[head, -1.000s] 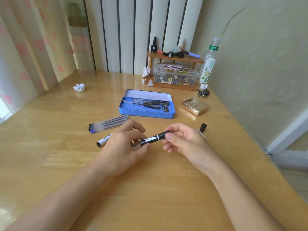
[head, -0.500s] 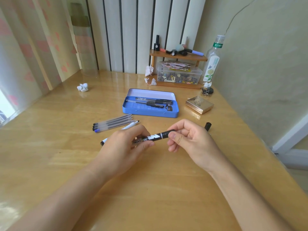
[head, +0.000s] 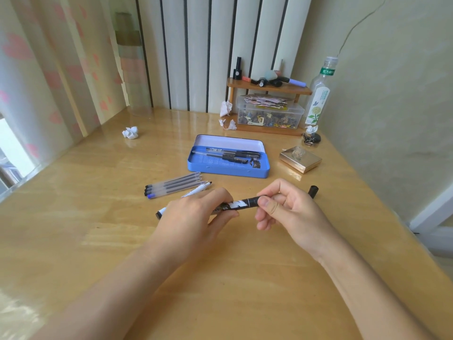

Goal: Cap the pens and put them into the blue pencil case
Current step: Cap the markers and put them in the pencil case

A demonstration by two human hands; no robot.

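Both hands hold a black marker (head: 239, 204) above the table. My left hand (head: 196, 215) grips its body and my right hand (head: 284, 209) pinches the capped right end. The open blue pencil case (head: 229, 169) lies just beyond, with several black pens (head: 235, 155) inside. Several translucent pens (head: 174, 186) lie side by side left of the case. An uncapped white marker (head: 198, 190) lies partly under my left hand. A loose black cap (head: 313, 191) rests on the table behind my right hand.
A gold box (head: 300, 159) sits right of the case. At the back stand a wooden shelf (head: 267, 85), a clear box of clutter (head: 269, 114) and a bottle (head: 318, 94). A crumpled paper ball (head: 130, 132) lies far left. The wall runs along the right.
The hands with the black marker have barely shifted. The view has moved a little, and the white marker's tip now shows beyond my left hand.
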